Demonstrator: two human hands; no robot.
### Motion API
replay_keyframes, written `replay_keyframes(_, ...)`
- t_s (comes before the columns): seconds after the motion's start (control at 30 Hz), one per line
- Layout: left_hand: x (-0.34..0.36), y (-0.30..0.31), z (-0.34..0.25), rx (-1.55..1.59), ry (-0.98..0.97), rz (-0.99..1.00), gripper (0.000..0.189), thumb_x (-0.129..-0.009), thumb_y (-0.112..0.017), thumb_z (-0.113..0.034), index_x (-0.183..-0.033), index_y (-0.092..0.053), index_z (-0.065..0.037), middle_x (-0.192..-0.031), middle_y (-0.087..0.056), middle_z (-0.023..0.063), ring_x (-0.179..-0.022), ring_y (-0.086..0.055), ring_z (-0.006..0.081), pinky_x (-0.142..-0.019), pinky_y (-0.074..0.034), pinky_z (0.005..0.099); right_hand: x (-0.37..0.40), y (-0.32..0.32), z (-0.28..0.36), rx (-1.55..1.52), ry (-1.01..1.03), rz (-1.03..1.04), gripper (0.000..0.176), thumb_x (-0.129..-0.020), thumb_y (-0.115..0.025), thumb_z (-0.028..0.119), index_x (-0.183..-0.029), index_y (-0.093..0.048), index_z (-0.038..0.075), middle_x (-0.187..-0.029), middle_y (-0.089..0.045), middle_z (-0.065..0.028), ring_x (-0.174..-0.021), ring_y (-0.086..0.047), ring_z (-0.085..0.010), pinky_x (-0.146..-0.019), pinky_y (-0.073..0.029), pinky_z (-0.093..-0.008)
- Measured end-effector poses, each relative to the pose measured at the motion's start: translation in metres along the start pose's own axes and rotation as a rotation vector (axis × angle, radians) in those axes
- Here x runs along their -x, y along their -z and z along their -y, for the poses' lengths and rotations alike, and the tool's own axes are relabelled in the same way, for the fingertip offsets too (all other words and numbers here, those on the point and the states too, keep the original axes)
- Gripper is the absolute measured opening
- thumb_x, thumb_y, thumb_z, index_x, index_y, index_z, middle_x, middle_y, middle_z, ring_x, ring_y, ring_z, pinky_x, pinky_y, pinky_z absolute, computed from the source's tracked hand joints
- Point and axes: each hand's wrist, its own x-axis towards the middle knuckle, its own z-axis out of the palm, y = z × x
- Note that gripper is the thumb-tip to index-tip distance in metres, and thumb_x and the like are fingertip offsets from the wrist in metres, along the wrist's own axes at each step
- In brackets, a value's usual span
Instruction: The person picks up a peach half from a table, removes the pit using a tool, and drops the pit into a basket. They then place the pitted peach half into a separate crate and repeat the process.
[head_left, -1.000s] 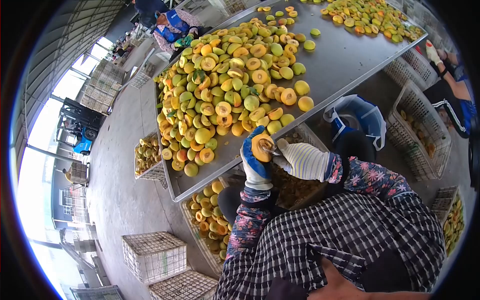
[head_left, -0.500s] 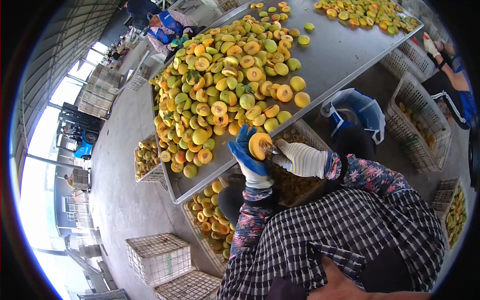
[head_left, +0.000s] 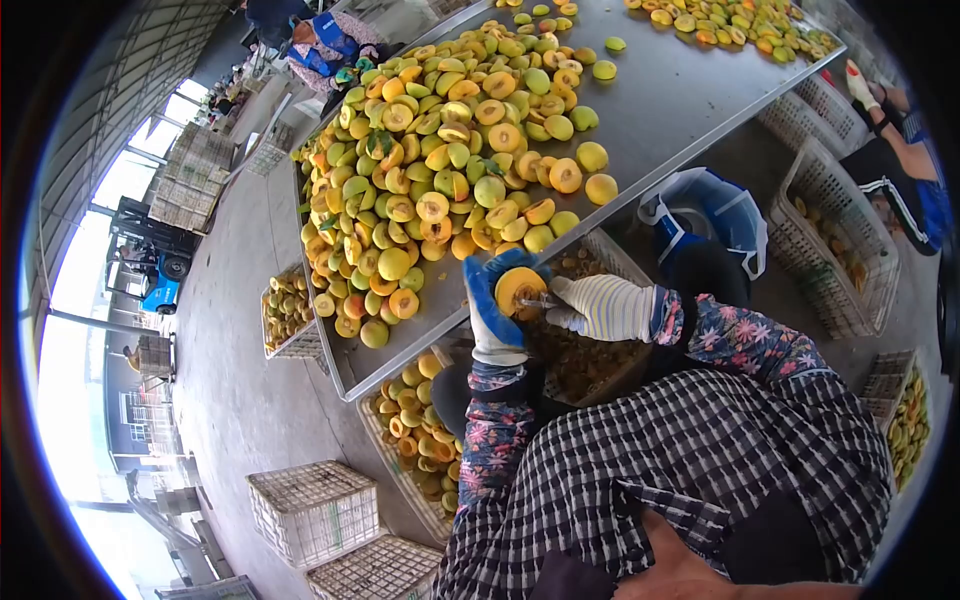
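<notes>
My left hand [head_left: 492, 315], in a blue and white glove, is closed round a halved yellow peach [head_left: 520, 291], its cut face and brown centre turned toward my right hand. My right hand [head_left: 608, 308], in a striped knit glove, grips a small metal pitting tool [head_left: 543, 301]; its tip meets the middle of the cut face. Both hands are just off the edge of the metal table [head_left: 690, 120], beside a large heap of halved peaches [head_left: 430, 160]. Beneath my hands stands a crate [head_left: 622, 258] with brownish bits in it.
A crate of peach halves [head_left: 420, 425] stands by my left knee. A blue bucket [head_left: 715, 215] and another crate [head_left: 835, 240] are to the right. White crates [head_left: 312, 510] stand lower left. Co-workers [head_left: 335, 45] sit around the table; a bare hand [head_left: 670, 560] rests on the checked cloth.
My left hand has moved slightly left, its fingers curling closer round the peach half. The tool's tip now lies against the fruit's centre. The whole view has shifted a little.
</notes>
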Motion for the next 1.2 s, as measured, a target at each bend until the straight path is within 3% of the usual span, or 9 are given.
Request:
replay_keyframes(0.1, -0.003, 0.000, 0.014, 0.044, -0.158, -0.041, 0.063, -0.099, -0.040, -0.056, -0.114, -0.055, 0.003, -0.104, -0.063, 0.0203, -0.094, -0.062, 0.0392, -0.088, -0.052, 0.0509, 0.000, 0.001, 0.009, -0.032, -0.055, 0.018, 0.029, -0.101, -0.049, 0.026, -0.115, -0.056, 0.002, -0.105, -0.064, -0.0162, -0.100, -0.061, -0.0267, -0.088, -0.048, -0.0355)
replay_keyframes(0.17, -0.009, 0.018, 0.027, -0.083, -0.200, -0.065, 0.061, -0.099, -0.041, -0.056, -0.114, -0.054, 0.002, -0.103, -0.063, 0.0195, -0.092, -0.063, 0.0400, -0.086, -0.053, 0.0511, -0.006, -0.019, -0.008, -0.732, -0.156, 0.141, 0.030, -0.100, -0.052, 0.026, -0.117, -0.055, 0.001, -0.105, -0.063, -0.0149, -0.100, -0.061, -0.0252, -0.088, -0.047, -0.0351)
replay_keyframes(0.23, -0.002, 0.005, 0.021, -0.041, -0.130, -0.118, 0.056, -0.100, -0.042, -0.052, -0.111, -0.053, 0.002, -0.101, -0.062, 0.0191, -0.089, -0.064, 0.0380, -0.078, -0.055, 0.0497, -0.006, -0.024, -0.010, -0.915, -0.105, 0.141, 0.030, -0.100, -0.052, 0.027, -0.117, -0.055, 0.002, -0.105, -0.063, -0.0138, -0.100, -0.060, -0.0246, -0.089, -0.046, -0.0341)
replay_keyframes(0.3, -0.004, 0.006, 0.022, -0.046, -0.105, -0.174, 0.054, -0.100, -0.043, -0.049, -0.112, -0.053, 0.002, -0.099, -0.061, 0.0192, -0.088, -0.064, 0.0366, -0.075, -0.056, 0.0487, -0.002, -0.025, -0.008, -0.580, 0.090, 0.027, 0.030, -0.101, -0.050, 0.028, -0.117, -0.055, 0.002, -0.105, -0.064, -0.0130, -0.099, -0.061, -0.0249, -0.090, -0.045, -0.0324)
replay_keyframes(0.37, -0.004, 0.001, 0.015, -0.137, -0.051, -0.132, 0.053, -0.100, -0.044, -0.049, -0.110, -0.054, 0.003, -0.098, -0.062, 0.0186, -0.086, -0.065, 0.0351, -0.073, -0.057, 0.0477, -0.009, -0.044, -0.031, -0.570, 0.193, -0.010, 0.034, -0.101, -0.049, 0.033, -0.117, -0.055, 0.004, -0.097, -0.063, -0.0086, -0.088, -0.061, -0.0205, -0.080, -0.048, -0.0286)
replay_keyframes(0.6, 0.002, -0.016, 0.008, -0.140, 0.008, -0.133, 0.053, -0.095, -0.055, -0.049, -0.097, -0.059, 0.003, -0.089, -0.065, 0.0164, -0.073, -0.068, 0.0279, -0.064, -0.059, 0.0412, 0.013, -0.022, 0.016, -1.316, -0.335, 0.288, 0.034, -0.099, -0.051, 0.046, -0.101, -0.055, 0.013, -0.061, -0.043, 0.0049, -0.044, -0.041, -0.0081, -0.038, -0.032, -0.0233)
replay_keyframes(0.8, -0.001, -0.012, 0.013, -0.030, 0.023, -0.141, 0.045, -0.098, -0.050, -0.048, -0.101, -0.056, -0.003, -0.090, -0.064, 0.0156, -0.076, -0.067, 0.0317, -0.066, -0.059, 0.0458, 0.016, -0.022, 0.010, -1.583, -0.338, 0.387, 0.035, -0.099, -0.051, 0.046, -0.097, -0.052, 0.012, -0.059, -0.043, 0.0045, -0.043, -0.040, -0.0074, -0.038, -0.033, -0.0237)
replay_keyframes(1.0, 0.000, -0.011, 0.016, -0.047, 0.030, -0.115, 0.046, -0.096, -0.055, -0.046, -0.099, -0.057, 0.000, -0.090, -0.065, 0.0166, -0.075, -0.068, 0.0308, -0.065, -0.059, 0.0447, 0.023, -0.021, 0.022, -1.164, -0.241, 0.205, 0.037, -0.099, -0.049, 0.046, -0.098, -0.052, 0.009, -0.060, -0.041, 0.0046, -0.043, -0.039, -0.0075, -0.039, -0.032, -0.0229)
replay_keyframes(1.2, 0.005, -0.008, 0.020, -0.302, -0.206, -0.031, 0.039, -0.098, -0.057, -0.030, -0.097, -0.064, 0.008, -0.088, -0.069, 0.0168, -0.072, -0.069, 0.0250, -0.063, -0.059, 0.0367, 0.032, -0.013, 0.020, -1.322, -0.377, 0.332, 0.037, -0.099, -0.051, 0.047, -0.099, -0.052, 0.009, -0.061, -0.044, 0.0038, -0.044, -0.042, -0.0080, -0.040, -0.035, -0.0234)
